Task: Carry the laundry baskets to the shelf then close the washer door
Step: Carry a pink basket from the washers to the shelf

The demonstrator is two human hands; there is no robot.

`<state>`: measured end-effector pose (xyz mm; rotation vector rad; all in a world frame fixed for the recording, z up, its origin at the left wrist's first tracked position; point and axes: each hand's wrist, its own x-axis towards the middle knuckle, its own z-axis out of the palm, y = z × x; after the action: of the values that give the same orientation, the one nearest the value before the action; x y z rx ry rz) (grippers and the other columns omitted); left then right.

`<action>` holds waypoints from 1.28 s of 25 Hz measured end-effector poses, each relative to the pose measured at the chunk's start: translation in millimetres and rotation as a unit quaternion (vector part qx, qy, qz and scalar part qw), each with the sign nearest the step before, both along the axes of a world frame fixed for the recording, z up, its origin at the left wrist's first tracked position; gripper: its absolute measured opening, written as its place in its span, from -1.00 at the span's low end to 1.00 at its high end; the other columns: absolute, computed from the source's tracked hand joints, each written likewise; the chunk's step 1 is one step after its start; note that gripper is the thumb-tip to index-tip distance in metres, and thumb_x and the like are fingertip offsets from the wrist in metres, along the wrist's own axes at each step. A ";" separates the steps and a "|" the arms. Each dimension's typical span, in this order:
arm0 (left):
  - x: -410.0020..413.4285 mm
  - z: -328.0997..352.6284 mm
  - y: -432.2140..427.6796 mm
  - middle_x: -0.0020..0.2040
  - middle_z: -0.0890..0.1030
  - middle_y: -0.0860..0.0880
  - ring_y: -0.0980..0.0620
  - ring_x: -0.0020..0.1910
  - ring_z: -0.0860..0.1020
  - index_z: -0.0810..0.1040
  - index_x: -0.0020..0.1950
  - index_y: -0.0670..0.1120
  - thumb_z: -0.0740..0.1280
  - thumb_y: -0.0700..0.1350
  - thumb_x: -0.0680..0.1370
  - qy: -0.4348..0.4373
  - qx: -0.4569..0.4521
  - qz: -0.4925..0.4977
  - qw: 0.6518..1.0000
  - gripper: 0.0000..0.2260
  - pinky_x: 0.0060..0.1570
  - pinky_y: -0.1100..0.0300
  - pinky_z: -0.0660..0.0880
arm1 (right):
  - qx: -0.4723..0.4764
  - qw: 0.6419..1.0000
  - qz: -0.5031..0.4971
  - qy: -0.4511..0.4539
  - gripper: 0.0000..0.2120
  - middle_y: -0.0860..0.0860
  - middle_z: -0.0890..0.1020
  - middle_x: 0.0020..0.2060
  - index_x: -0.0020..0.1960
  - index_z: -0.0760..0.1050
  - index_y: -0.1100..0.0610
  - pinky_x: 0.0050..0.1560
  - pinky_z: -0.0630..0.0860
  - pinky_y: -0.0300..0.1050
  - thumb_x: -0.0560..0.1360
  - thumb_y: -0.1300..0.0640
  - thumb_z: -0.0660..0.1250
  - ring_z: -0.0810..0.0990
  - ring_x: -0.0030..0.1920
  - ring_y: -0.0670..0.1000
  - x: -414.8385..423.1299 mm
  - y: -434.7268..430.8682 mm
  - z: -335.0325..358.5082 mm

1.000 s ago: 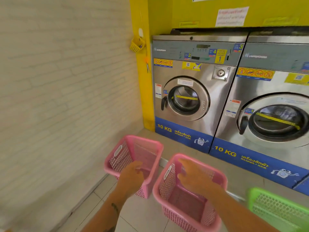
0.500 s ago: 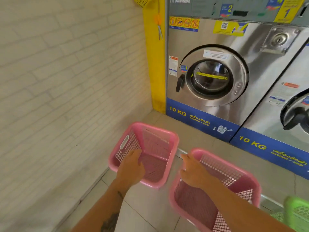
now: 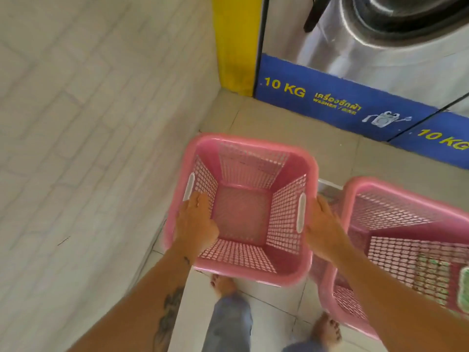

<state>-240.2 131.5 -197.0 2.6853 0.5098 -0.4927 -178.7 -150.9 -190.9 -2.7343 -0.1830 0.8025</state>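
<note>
The near pink laundry basket (image 3: 243, 209) stands empty on the tiled floor (image 3: 276, 313) close to the white brick wall (image 3: 88, 148), directly in front of the person's bare feet. Behind it rises the steel washer (image 3: 368, 47) with its blue "10 KG" band, and a yellow post (image 3: 236, 44) fills the corner beside it. A second pink basket (image 3: 406, 240) sits just to the right, its rim almost touching the first. A bit of green basket (image 3: 464, 288) shows at the right edge. The left hand (image 3: 196, 224) is laid over the basket's left rim, fingers curled inside against the mesh wall. The right hand (image 3: 323, 232) presses flat, fingers together, against the outside of its right wall, in the narrow gap between the two pink baskets.
</note>
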 end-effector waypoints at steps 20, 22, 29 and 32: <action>-8.0 -42.7 90.2 0.59 0.05 -0.14 -0.22 0.47 0.23 0.14 0.55 -0.10 0.43 -0.29 0.38 -0.080 0.060 -0.027 0.995 -0.20 0.10 -0.15 0.57 | -0.093 0.991 0.025 -0.091 -0.14 0.08 -0.22 0.57 0.56 -0.26 0.11 0.22 0.48 0.06 0.48 0.28 0.24 0.29 0.40 0.27 26.7 30.6 -20.7; -40.1 -11.5 90.5 0.59 0.08 -0.14 -0.22 0.48 0.24 0.16 0.54 -0.10 0.42 -0.30 0.38 -0.076 0.067 0.000 0.995 -0.22 0.09 -0.15 0.57 | -0.098 0.987 0.083 -0.098 -0.17 0.11 -0.27 0.56 0.56 -0.24 0.12 0.28 0.44 0.02 0.49 0.27 0.22 0.25 0.44 0.22 19.4 30.7 8.5; -188.4 125.6 34.5 0.61 -0.01 -0.01 -0.16 0.49 0.26 0.06 0.57 0.04 0.38 -0.17 0.44 -0.053 0.138 0.166 0.975 -0.22 0.21 -0.12 0.50 | 0.011 0.965 0.224 -0.134 -0.13 0.10 -0.07 0.56 0.54 -0.07 0.24 0.02 0.49 0.02 0.35 0.30 0.30 0.38 0.19 0.19 -35.4 13.4 119.7; -264.8 185.2 -15.2 0.61 -0.02 -0.01 -0.17 0.49 0.24 0.06 0.58 0.03 0.37 -0.20 0.41 -0.054 0.168 0.226 0.958 -0.20 0.26 -0.13 0.45 | 0.061 0.951 0.266 -0.144 -0.08 0.09 -0.05 0.55 0.55 -0.09 0.19 0.11 0.47 0.07 0.34 0.29 0.37 0.35 0.25 0.21 -70.0 -5.6 169.2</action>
<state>-505.0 116.3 -11.8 2.7505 1.2315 -0.1358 -248.7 -156.5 -21.7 -2.6924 -1.0286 0.4755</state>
